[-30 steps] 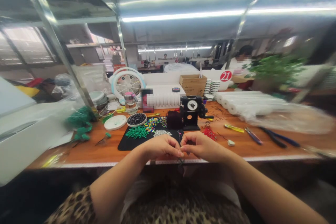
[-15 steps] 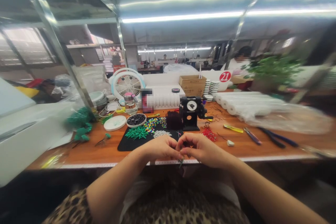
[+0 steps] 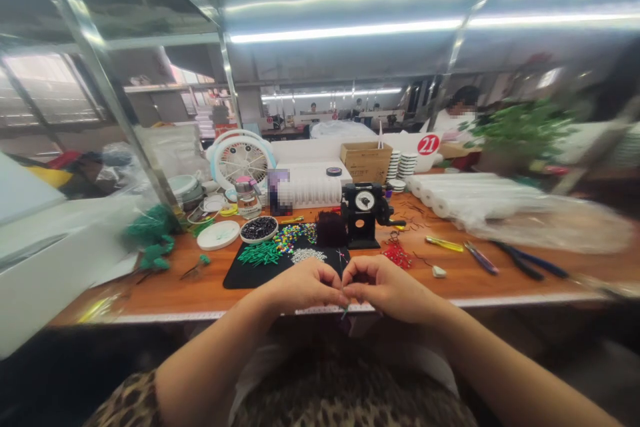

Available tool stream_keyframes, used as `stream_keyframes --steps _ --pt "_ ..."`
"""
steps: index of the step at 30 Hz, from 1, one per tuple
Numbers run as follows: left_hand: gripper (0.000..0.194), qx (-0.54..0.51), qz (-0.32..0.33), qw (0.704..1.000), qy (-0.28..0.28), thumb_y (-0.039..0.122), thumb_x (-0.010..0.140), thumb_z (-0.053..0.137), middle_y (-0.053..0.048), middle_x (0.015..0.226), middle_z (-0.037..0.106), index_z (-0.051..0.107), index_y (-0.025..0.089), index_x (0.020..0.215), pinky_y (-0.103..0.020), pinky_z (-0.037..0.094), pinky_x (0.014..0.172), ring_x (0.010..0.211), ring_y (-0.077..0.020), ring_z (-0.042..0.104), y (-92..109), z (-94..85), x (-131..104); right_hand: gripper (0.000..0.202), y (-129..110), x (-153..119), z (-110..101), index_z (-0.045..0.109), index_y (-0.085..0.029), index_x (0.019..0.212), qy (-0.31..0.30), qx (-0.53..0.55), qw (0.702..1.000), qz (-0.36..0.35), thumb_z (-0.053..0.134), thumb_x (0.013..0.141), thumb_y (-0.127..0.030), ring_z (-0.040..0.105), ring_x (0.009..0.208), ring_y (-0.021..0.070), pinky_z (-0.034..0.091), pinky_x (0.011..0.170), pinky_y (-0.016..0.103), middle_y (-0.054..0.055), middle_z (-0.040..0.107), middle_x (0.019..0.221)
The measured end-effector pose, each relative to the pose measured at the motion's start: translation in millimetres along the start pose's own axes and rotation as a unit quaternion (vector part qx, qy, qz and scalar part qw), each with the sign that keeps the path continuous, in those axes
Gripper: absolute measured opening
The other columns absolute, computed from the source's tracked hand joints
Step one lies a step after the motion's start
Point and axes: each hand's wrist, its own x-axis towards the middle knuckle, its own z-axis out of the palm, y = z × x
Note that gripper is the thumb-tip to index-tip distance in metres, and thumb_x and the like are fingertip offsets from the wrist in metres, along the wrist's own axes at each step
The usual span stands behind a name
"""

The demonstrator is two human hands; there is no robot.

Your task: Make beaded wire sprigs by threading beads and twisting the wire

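Note:
My left hand and my right hand meet above the table's front edge, fingertips touching or nearly so. Both are closed in a pinch. Below the left fingertips a small green piece pokes out, resembling the green sticks on the mat. What the right fingertips pinch is too small to make out. Just beyond the hands lies a black mat bearing green sticks, silver beads, multicoloured beads and a dark bundle of thread.
A black hand-cranked machine stands behind my right hand. Red pieces, a yellow cutter and pliers lie rightward. On the left are a dish of black beads, a white lid and a fan.
My right fingers have shifted slightly right, leaving a small gap between the upper fingers of the two hands. Both hands still pinch at the same spot.

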Motion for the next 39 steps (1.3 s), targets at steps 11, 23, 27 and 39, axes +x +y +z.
stream_keyframes --steps 11,23,27,39 --pt "0.021 0.087 0.042 0.992 0.078 0.032 0.07 0.067 0.003 0.055 0.048 0.064 0.011 0.066 -0.021 0.028 0.05 0.055 -0.0086 0.038 3.1 13.0 -11.1 0.007 -5.1 -9.4 3.5 0.063 -0.016 0.073 0.011 -0.023 0.999 0.032 0.063 0.073 -0.023 0.048 0.051 0.0125 0.034 0.042 0.018 0.001 0.06 0.065" --pt "0.024 0.115 0.098 0.984 0.097 0.03 0.074 0.064 0.002 0.055 0.048 0.06 0.012 0.06 -0.021 0.03 0.054 0.058 -0.0091 0.042 -2.4 16.9 -14.3 0.004 -0.4 -9.4 7.4 0.061 -0.018 0.077 0.001 -0.02 1.0 0.019 0.06 0.075 -0.021 0.056 0.062 0.0174 0.041 0.051 0.023 0.002 0.061 0.071" --pt "0.026 0.003 0.067 0.993 0.102 0.035 0.072 0.066 0.0 0.06 0.054 0.062 0.01 0.065 -0.021 0.033 0.057 0.06 -0.01 0.044 -10.7 19.7 -12.0 0.011 6.0 -8.4 14.5 0.061 -0.017 0.079 0.057 -0.013 0.998 0.0 0.063 0.076 -0.027 0.054 0.064 0.0168 0.042 0.052 0.022 0.002 0.06 0.074" --pt "0.028 -0.161 0.033 0.978 0.129 0.036 0.067 0.071 0.002 0.056 0.052 0.06 0.01 0.065 -0.021 0.031 0.053 0.054 -0.0078 0.041 -24.0 29.4 -11.1 0.033 26.0 -15.8 29.0 0.058 -0.017 0.079 0.082 0.083 0.992 0.054 0.065 0.08 -0.048 0.04 0.038 0.0085 0.029 0.034 0.018 -0.003 0.051 0.059"
